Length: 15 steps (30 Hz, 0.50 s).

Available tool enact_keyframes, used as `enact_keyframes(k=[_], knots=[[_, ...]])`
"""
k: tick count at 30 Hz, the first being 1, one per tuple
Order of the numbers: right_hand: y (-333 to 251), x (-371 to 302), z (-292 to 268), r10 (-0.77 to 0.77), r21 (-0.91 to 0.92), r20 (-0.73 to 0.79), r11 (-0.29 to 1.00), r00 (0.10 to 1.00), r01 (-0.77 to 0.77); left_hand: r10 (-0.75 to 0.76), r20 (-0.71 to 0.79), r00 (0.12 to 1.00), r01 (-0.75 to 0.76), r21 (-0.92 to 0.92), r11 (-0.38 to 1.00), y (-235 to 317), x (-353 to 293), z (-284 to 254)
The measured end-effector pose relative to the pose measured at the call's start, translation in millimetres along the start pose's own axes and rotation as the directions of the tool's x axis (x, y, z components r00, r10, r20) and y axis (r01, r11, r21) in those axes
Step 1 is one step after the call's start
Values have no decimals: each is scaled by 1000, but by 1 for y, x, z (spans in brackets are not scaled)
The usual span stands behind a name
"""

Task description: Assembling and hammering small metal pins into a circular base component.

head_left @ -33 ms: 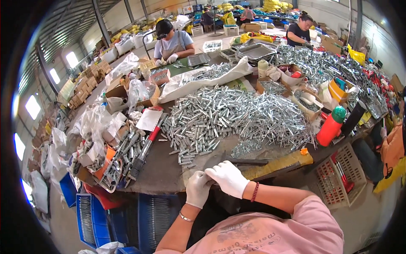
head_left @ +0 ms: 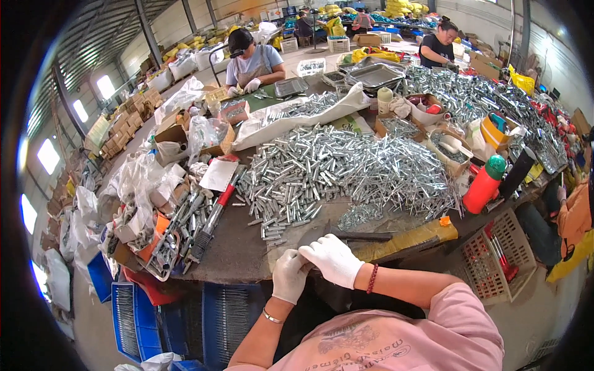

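White-gloved left hand [head_left: 289,275] and right hand [head_left: 334,261] meet at the near edge of the bench [head_left: 232,244], fingers curled; whether they grip anything, I cannot tell. Silvery metal tubes [head_left: 291,176] lie heaped at their twelve o'clock.

Ribbed metal roof [head_left: 93,46]: sloping, at 10 o'clock
Windows [head_left: 48,156]: rectangular, glowing white, strung from 8 to 10 o'clock
Steel columns [head_left: 147,31]: dark grey, between 10 and 11 and at 2 o'clock
Wall [head_left: 476,12]: pale, from 11 to 2 o'clock
Light [head_left: 560,31]: white glare, 2 o'clock
Floor [head_left: 532,312]: grey, at 4 and 8 o'clock
Worktable [head_left: 235,260]: dark-topped, dial centre
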State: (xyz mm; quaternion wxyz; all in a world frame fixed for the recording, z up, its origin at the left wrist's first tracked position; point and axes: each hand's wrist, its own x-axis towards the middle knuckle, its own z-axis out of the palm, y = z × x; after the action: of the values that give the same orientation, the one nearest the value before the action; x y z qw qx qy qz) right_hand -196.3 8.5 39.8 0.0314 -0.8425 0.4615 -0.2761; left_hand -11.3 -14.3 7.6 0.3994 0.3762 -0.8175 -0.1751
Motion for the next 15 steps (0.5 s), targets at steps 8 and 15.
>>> enact_keyframes(k=[8,15], knots=[[6,-2,3,-101,63,18,993,995,100,5,-10,1000,-5,-15,1000,-11,-3,2],[1,-11,9,-67,120,-10,990,998,67,17,74,997,-16,-18,1000,-15,-9,-4]])
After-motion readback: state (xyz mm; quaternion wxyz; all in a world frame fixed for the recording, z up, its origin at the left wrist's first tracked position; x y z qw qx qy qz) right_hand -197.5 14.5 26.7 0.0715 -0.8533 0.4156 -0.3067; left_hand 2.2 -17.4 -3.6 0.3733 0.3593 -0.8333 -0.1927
